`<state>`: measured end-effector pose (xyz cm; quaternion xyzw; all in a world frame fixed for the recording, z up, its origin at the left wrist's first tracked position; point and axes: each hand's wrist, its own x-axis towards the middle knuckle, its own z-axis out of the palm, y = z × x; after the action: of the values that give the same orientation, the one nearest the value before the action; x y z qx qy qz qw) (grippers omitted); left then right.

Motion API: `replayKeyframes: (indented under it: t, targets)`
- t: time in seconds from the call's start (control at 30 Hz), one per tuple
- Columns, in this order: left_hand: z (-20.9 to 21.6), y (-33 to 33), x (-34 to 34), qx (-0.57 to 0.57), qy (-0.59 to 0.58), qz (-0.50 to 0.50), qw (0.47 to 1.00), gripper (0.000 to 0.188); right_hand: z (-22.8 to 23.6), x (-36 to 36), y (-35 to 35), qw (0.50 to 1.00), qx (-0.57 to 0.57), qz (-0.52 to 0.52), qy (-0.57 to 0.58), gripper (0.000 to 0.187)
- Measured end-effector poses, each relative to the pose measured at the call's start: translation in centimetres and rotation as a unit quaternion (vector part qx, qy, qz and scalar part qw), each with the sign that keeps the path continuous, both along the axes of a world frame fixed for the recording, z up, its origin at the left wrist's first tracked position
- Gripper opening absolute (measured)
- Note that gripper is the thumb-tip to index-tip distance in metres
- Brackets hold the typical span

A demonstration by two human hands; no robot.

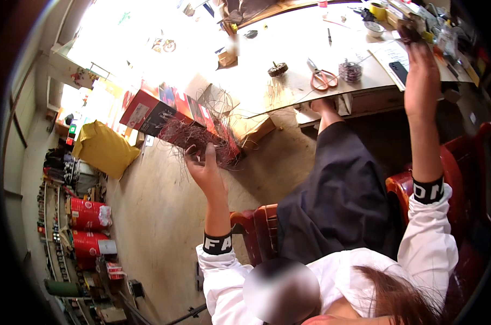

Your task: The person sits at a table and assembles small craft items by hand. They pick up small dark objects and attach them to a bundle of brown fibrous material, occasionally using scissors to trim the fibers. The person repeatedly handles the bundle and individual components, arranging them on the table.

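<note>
My left hand (206, 174) is beside a red and black cardboard box (158, 108) on the left. Its thumb and fingers are apart, close to a tangle of thin dark wire (202, 134) spilling from the box. My right hand (423, 81) is raised over the table's right side, its fingers at a dark brown roundish part (409, 31) whose exact kind I cannot make out. On the table between the hands lie a dark round wire-wound core (277, 69), scissors with orange-red handles (324, 80) and a stack of wire coils (350, 71).
A black phone (398, 72) lies on paper at the table's right edge. Behind it stand a white bowl (373, 29) and yellow tape (376, 10). A yellow sack (106, 149) and red drums (88, 214) stand at left. Red chair arms (254, 230) flank my lap.
</note>
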<state>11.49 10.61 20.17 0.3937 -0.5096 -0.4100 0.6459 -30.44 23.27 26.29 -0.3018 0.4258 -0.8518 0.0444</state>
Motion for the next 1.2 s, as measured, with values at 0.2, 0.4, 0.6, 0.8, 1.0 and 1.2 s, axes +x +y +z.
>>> replayKeyframes:
  t: [0.2,0.4,0.6,0.8,1.0,1.2]
  targets:
    - [2.7,1.9,0.2,-0.048,0.026,-0.033,0.998,0.031,-0.4,2.4,0.3,0.674,0.26,-0.389,0.572,0.054]
    - [4.0,1.7,2.0,-0.056,0.075,-0.089,0.992,0.033,-1.6,2.2,2.2,0.647,0.316,-0.348,0.6,0.037]
    - [4.2,-0.2,3.5,-0.079,0.107,-0.022,0.991,0.032,0.4,5.2,7.0,0.738,0.393,0.237,0.495,0.01]
    - [3.8,-0.4,5.4,-0.08,0.128,0.022,0.988,0.031,1.3,9.5,8.6,0.611,0.082,0.767,0.177,0.025]
    - [3.8,-0.1,3.6,-0.107,0.076,0.053,0.99,0.038,3.8,15.3,4.7,0.728,-0.301,0.616,-0.006,0.069]
    - [4.2,1.0,3.0,-0.137,0.043,0.04,0.989,0.042,5.6,15.0,-3.2,0.943,-0.07,0.106,0.308,0.077]
